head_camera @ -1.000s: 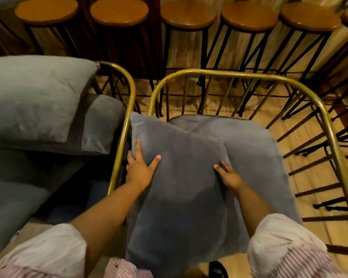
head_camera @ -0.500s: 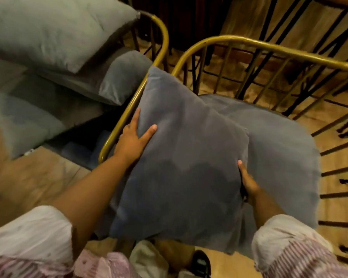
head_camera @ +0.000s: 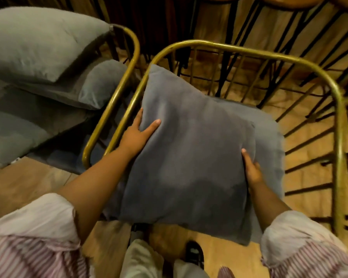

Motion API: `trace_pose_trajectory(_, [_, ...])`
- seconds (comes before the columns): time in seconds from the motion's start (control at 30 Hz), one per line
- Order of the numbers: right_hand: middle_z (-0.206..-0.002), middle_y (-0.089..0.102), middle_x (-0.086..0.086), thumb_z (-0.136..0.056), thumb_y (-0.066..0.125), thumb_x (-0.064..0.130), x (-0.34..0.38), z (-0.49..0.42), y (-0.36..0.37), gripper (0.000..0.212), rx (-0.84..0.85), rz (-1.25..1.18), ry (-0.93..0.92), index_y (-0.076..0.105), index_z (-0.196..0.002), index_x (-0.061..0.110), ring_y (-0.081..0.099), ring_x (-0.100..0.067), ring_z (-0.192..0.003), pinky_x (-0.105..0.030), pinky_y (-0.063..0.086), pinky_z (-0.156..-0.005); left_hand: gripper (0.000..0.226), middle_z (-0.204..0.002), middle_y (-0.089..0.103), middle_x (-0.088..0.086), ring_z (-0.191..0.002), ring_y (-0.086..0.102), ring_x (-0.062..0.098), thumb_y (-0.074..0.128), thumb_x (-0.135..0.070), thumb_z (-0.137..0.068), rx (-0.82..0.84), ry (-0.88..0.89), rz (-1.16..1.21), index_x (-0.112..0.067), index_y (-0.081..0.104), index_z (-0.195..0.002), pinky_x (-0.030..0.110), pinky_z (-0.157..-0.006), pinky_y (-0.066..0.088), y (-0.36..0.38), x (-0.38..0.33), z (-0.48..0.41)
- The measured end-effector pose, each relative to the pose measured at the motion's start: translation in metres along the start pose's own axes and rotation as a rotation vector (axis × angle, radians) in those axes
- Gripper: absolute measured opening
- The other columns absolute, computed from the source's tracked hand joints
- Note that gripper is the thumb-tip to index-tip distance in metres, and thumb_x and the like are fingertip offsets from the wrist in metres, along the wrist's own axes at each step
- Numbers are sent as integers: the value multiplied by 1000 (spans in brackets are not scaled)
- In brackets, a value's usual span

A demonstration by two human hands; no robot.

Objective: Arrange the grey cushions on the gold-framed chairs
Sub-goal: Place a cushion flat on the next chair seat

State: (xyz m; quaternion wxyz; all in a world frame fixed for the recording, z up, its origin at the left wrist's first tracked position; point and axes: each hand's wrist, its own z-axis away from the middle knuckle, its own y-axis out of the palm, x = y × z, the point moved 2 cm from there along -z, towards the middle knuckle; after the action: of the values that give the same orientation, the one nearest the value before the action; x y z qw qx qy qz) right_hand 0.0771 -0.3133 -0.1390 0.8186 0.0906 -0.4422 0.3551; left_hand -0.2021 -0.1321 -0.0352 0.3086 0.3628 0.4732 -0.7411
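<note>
A square grey cushion (head_camera: pixel 189 153) is held over the seat of a gold-framed chair (head_camera: pixel 339 121) in front of me. My left hand (head_camera: pixel 137 133) grips its left edge, thumb on top. My right hand (head_camera: pixel 252 169) grips its right edge, fingers curled under. Beneath it lies the chair's grey seat pad (head_camera: pixel 271 137), showing along the right side. A second gold-framed chair (head_camera: pixel 117 97) stands to the left, with a light grey cushion (head_camera: pixel 38 45) resting on top of another grey cushion (head_camera: pixel 102 85).
Black-legged bar stools (head_camera: pixel 289 3) with wooden seats line the back by a dark counter. The chair's thin gold and black spindles (head_camera: pixel 309 157) fan out on the right. Wooden floor (head_camera: pixel 24 181) lies below. My feet (head_camera: pixel 193 253) stand close to the chair's front.
The cushion has been lifted off the seat and drawn toward me and to the right. My right hand has shifted from its top face to its right edge. The view has tilted further down.
</note>
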Motion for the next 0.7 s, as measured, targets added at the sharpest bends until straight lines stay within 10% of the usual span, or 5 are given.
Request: trace_pose_trajectory(0.7, [-152,37,2,-73,71,55,-39,-57,-62,92,-51,107,-16,22,-149,37,42,-25,-135,-37,38,-109,113,-158,28,4,-140,35,35,72,-64,-62,267,-272,-49,-39,7,-151,51,-114,31,128,88,-83])
